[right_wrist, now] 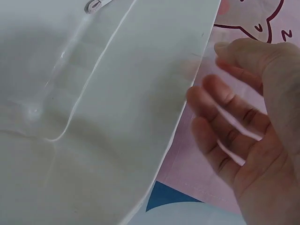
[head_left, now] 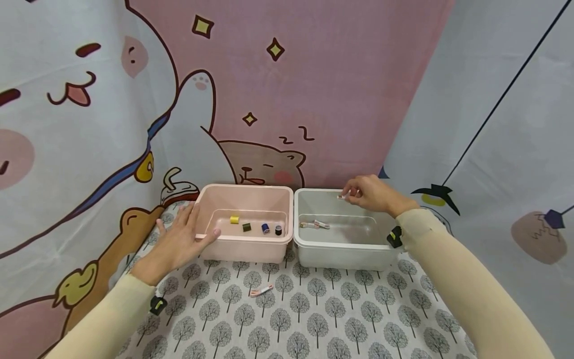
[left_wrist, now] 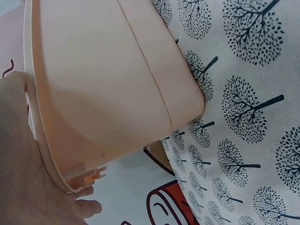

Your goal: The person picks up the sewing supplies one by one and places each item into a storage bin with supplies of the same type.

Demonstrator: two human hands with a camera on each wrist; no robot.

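Note:
My left hand (head_left: 177, 244) rests at the left end of the pink bin (head_left: 251, 249), fingers extended and thumb reaching over the front rim. In the left wrist view the palm lies along the bin's rim. Over the back of the pale grey bin (head_left: 345, 255), my right hand (head_left: 369, 193) pinches a small pink-and-white strip (head_left: 341, 197) at its fingertips. Two similar strips lie inside that bin, one of them a folded strip (head_left: 321, 224). The right wrist view shows the right hand (right_wrist: 243, 117) by the rim, its other fingers loosely bent.
In the pink bin sit a yellow thread spool (head_left: 234, 219), a green spool (head_left: 246, 227), a blue spool (head_left: 265, 228) and a black spool (head_left: 278, 230). Another pink-and-white folded strip (head_left: 261, 290) lies on the tree-patterned cloth (head_left: 298, 319) in front. A printed curtain (head_left: 341, 89) hangs behind the bins.

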